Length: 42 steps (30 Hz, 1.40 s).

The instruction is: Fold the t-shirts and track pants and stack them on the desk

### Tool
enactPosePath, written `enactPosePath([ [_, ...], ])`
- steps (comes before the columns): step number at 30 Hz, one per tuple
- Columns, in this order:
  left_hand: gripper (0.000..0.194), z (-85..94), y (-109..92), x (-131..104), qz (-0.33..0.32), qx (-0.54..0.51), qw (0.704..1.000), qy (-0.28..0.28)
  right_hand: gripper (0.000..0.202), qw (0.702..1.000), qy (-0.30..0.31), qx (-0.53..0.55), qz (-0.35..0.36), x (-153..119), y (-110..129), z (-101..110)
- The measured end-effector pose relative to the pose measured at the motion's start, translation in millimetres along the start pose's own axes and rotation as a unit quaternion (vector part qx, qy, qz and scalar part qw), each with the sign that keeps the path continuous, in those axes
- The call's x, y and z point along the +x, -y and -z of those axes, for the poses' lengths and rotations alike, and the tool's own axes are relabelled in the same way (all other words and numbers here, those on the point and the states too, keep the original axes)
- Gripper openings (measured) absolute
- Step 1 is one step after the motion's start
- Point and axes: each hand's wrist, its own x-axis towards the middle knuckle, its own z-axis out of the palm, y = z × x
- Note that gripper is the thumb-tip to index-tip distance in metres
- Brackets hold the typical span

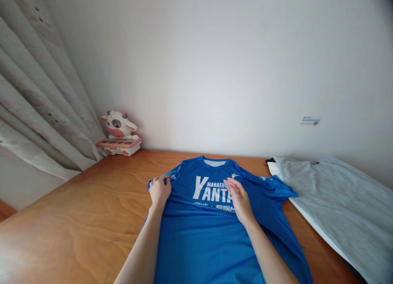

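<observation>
A blue T-shirt (202,235) with white lettering lies front side up, its collar toward the wall. My left hand (160,190) is closed on the edge of the sleeve at the shirt's left side. Over the right part of the lettering is my right hand (240,199), its fingers extended and nothing gripped in it. Whether its fingertips touch the cloth cannot be made out. The sleeve on the right spreads outward, its end lying against a grey garment (340,198). Folds run across the shirt's chest and down its right side.
The shirt lies on a wooden table (92,202) that meets a white wall (215,71). A toy cow with a keyboard (119,132) stands at the back left, beside a patterned curtain (39,91). A small label (310,120) is on the wall at right.
</observation>
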Motion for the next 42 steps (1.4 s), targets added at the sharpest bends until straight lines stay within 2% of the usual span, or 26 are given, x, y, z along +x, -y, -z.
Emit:
enactPosePath([
  [3,0.019,1.8,-4,5,0.028,-0.088,0.996,-0.014,0.037,0.999,0.008,-0.043,0.001,6,2,-3],
  [6,0.019,-0.3,-7,11,0.061,-0.209,0.976,-0.022,0.026,0.996,0.01,-0.086,-0.001,16,3,-6],
  [10,0.028,-5.5,-6,21,0.129,-0.37,0.919,-0.031,0.019,0.991,-0.006,-0.131,-0.031,35,4,-9],
  [13,0.022,-2.9,-5,31,0.182,-0.459,0.869,-0.032,0.023,0.989,-0.016,-0.139,-0.045,45,9,-15],
  [16,0.016,5.9,-6,40,0.207,-0.524,0.826,-0.018,0.03,0.992,-0.008,-0.125,-0.028,44,18,-31],
  [19,0.015,13.7,-12,43,0.207,-0.568,0.797,0.009,0.035,0.995,0.053,-0.087,-0.005,30,23,-57],
  [22,0.02,16.3,-21,43,0.196,-0.588,0.783,0.049,0.042,0.992,0.117,-0.04,0.006,14,21,-84],
  [24,0.024,17.4,-30,41,0.19,-0.59,0.782,0.066,0.044,0.991,0.131,-0.018,0.008,5,18,-97],
  [27,0.028,22.8,-46,36,0.154,-0.598,0.781,0.094,0.047,0.991,0.133,0.006,0.004,-3,14,-104],
  [29,0.036,28.6,-59,30,0.099,-0.601,0.775,0.169,0.055,0.99,0.127,0.062,-0.021,-5,15,-105],
  [31,0.043,34.1,-72,23,0.031,-0.563,0.782,0.264,0.069,0.982,0.112,0.14,-0.064,-5,18,-105],
  [32,0.043,36.0,-77,20,0.0,-0.515,0.805,0.294,0.075,0.976,0.105,0.172,-0.084,-4,20,-105],
  [33,0.04,37.3,-80,18,-0.03,-0.447,0.842,0.3,0.079,0.972,0.1,0.19,-0.098,-4,21,-104],
  [35,0.032,38.0,-82,16,-0.086,-0.261,0.926,0.26,0.083,0.969,0.094,0.204,-0.104,-3,23,-103],
  [36,0.029,37.9,-80,16,-0.11,-0.16,0.952,0.237,0.084,0.97,0.094,0.201,-0.102,-2,23,-102],
  [37,0.027,37.8,-77,16,-0.132,-0.066,0.961,0.232,0.083,0.971,0.096,0.195,-0.101,-2,22,-101],
  [39,0.027,37.9,-69,16,-0.166,0.074,0.943,0.28,0.073,0.973,0.104,0.175,-0.105,0,21,-99],
  [42,0.044,39.0,-57,14,-0.166,0.181,0.884,0.397,0.055,0.977,0.101,0.144,-0.119,3,19,-97],
])
